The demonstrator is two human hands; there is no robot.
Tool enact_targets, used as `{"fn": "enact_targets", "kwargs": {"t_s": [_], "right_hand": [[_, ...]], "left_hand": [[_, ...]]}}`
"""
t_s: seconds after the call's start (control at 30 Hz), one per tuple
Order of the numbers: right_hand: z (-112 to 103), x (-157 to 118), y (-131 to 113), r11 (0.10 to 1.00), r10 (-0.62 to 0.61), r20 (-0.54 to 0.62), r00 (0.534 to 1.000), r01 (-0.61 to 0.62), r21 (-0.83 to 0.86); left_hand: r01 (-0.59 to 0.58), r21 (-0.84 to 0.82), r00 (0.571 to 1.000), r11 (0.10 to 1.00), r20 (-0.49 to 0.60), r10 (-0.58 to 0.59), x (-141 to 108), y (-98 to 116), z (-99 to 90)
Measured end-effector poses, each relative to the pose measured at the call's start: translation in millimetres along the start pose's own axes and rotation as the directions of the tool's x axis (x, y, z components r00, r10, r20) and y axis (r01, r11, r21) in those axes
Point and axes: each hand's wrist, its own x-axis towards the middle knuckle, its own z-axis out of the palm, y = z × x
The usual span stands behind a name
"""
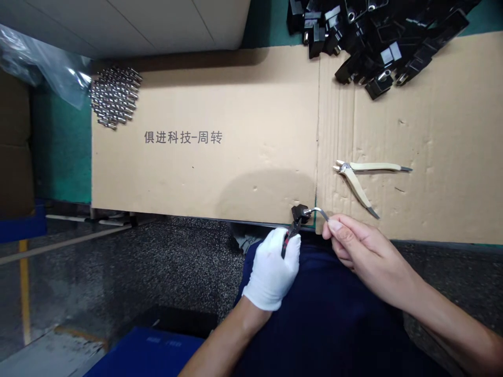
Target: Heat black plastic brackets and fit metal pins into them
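My left hand (274,268), in a white glove, is closed around a black part (293,230) with a bit of red showing. The upper end of that part is a dark block (299,212) at the cardboard's front edge. A silvery metal pin sticks out of the block's right side. My bare right hand (353,243) pinches a thin bent metal rod (320,210), whose far end meets the pin. Cream-handled cutters (356,180) lie with handles spread on the cardboard, above my right hand.
Flat cardboard (204,173) covers the green table. Many small metal cylinders (116,97) are grouped at the upper left. Black parts (377,47) with metal pins are heaped at the upper right. A clear plastic bag (51,63) is at the far left.
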Motion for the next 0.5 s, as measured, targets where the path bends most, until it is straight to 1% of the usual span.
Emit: {"fn": "enact_targets", "kwargs": {"t_s": [0.13,0.2,0.3,0.4,0.5], "right_hand": [[-11.2,4.2,-11.8,0.981,-0.036,0.017,0.999,0.038,-0.192],[-17.3,6.9,-19.9,0.947,-0.063,0.05,0.997,0.076,-0.313],[-25.0,12.1,-33.1,0.881,-0.079,0.116,0.99,0.124,-0.456],[-30.0,19.4,-44.5,0.833,-0.074,0.187,0.98,0.164,-0.528],[-31.8,25.3,-49.5,0.812,-0.076,0.239,0.968,0.199,-0.549]], "left_hand": [[-0.027,0.069,0.999,0.997,-0.02,0.028,-1.1,-1.8,2.3],[-0.052,0.12,0.998,0.991,-0.029,0.056,-1.1,-4.7,2.1],[-0.088,0.186,0.996,0.979,-0.007,0.091,0.0,-10.7,-0.5],[-0.097,0.21,0.995,0.973,0.026,0.093,1.9,-15.8,-4.2],[-0.071,0.189,0.997,0.979,0.037,0.065,3.7,-16.7,-7.8]]}}
